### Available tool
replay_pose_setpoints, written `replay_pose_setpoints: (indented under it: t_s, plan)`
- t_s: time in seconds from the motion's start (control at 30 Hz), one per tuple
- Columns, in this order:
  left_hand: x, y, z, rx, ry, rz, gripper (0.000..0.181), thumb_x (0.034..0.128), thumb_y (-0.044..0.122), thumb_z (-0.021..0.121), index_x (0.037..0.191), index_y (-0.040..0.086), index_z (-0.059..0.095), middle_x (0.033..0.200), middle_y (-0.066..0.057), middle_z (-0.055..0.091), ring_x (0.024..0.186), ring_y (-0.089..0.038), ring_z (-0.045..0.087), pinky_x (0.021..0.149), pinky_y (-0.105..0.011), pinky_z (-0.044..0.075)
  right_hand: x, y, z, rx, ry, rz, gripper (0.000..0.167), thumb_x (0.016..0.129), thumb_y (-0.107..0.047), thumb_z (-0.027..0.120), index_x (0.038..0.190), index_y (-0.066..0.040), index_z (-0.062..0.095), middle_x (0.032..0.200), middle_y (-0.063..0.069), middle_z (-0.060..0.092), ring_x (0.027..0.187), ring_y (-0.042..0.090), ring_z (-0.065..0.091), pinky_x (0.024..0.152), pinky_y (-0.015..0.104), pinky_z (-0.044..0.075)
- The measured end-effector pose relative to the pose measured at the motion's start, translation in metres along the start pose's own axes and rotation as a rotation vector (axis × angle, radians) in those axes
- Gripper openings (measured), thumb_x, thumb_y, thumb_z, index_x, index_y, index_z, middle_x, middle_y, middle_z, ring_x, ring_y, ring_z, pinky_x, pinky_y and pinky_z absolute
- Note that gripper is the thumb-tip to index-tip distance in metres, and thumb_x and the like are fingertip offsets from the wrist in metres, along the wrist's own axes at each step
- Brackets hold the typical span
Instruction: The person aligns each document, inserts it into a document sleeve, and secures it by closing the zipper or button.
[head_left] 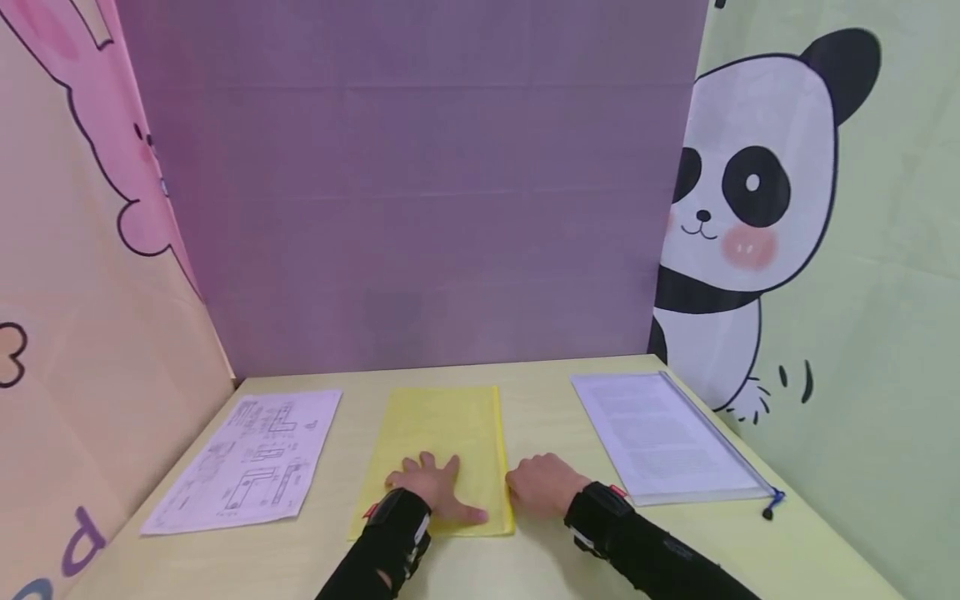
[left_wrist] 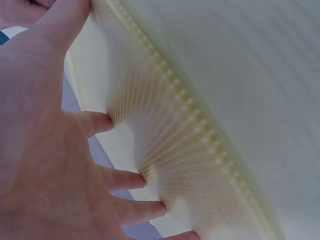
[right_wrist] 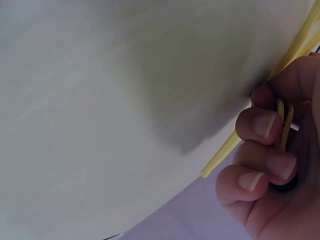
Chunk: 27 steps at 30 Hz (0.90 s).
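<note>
A yellow mesh zipper pouch (head_left: 442, 421) lies flat on the table with its zip edge on the right. My left hand (head_left: 433, 490) rests on its lower part, fingers spread and thumb pointing right. In the left wrist view, those fingertips (left_wrist: 157, 209) press into the mesh (left_wrist: 145, 120) and pull it into fine creases. At the lower right edge of the pouch is my right hand (head_left: 546, 485), fingers curled. The right wrist view shows it gripping a yellow cord (right_wrist: 284, 132), the zipper pull's loop. The slider itself is hidden by the fingers.
To the left lies a sheet of paper (head_left: 258, 458) printed with technical drawings. A clear zipper pouch (head_left: 660, 442) with a printed page inside and a blue pull cord (head_left: 774, 500) lies on the right. Fabric walls surround the table (head_left: 540, 417) on three sides.
</note>
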<state>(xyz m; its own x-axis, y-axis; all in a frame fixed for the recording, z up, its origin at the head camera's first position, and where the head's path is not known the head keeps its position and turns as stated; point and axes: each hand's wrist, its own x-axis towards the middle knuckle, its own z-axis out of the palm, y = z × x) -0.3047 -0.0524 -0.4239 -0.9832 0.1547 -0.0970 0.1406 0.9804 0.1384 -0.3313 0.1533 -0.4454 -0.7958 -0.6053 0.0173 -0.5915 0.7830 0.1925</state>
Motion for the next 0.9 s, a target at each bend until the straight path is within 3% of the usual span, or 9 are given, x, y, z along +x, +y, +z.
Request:
replay_pose_setpoints:
  t_s: [0.23, 0.47, 0.77, 0.9]
  plan:
    - [0.000, -0.001, -0.001, -0.015, 0.018, 0.008, 0.106, 0.0666, 0.080, 0.074, 0.151, 0.020, 0.050, 0.141, -0.026, 0.048, 0.120, -0.047, 0.049, 0.085, -0.068, 0.047, 0.006, 0.002, 0.002, -0.001, -0.001, 0.022, 0.023, 0.096, -0.025, 0.064, 0.076, -0.015, 0.061, 0.063, -0.004, 0.046, 0.055, 0.014, 0.042, 0.055, 0.029, 0.039]
    - [-0.001, -0.001, -0.003, -0.057, 0.006, 0.022, 0.102, 0.0687, 0.075, 0.077, 0.150, 0.018, 0.052, 0.139, -0.026, 0.048, 0.126, -0.043, 0.043, 0.103, -0.066, 0.035, 0.002, -0.009, -0.001, -0.100, 0.047, 0.043, 0.024, 0.090, -0.024, 0.066, 0.069, -0.015, 0.060, 0.060, -0.003, 0.049, 0.051, 0.015, 0.044, 0.052, 0.034, 0.046]
    - [0.003, 0.003, -0.005, -0.038, -0.008, 0.047, 0.097, 0.0725, 0.067, 0.081, 0.148, 0.014, 0.053, 0.145, -0.024, 0.045, 0.130, -0.043, 0.044, 0.097, -0.067, 0.042, -0.001, -0.016, -0.005, -0.124, 0.011, 0.051, 0.028, 0.091, -0.026, 0.066, 0.066, -0.015, 0.058, 0.059, -0.003, 0.047, 0.050, 0.016, 0.044, 0.051, 0.034, 0.045]
    - [0.003, 0.009, -0.006, 0.004, -0.013, 0.068, 0.091, 0.0743, 0.062, 0.083, 0.145, 0.012, 0.055, 0.137, -0.023, 0.051, 0.125, -0.042, 0.047, 0.094, -0.062, 0.046, -0.003, -0.017, -0.002, -0.122, 0.022, 0.045, 0.029, 0.089, -0.027, 0.066, 0.064, -0.014, 0.057, 0.059, -0.003, 0.047, 0.049, 0.016, 0.044, 0.050, 0.034, 0.045]
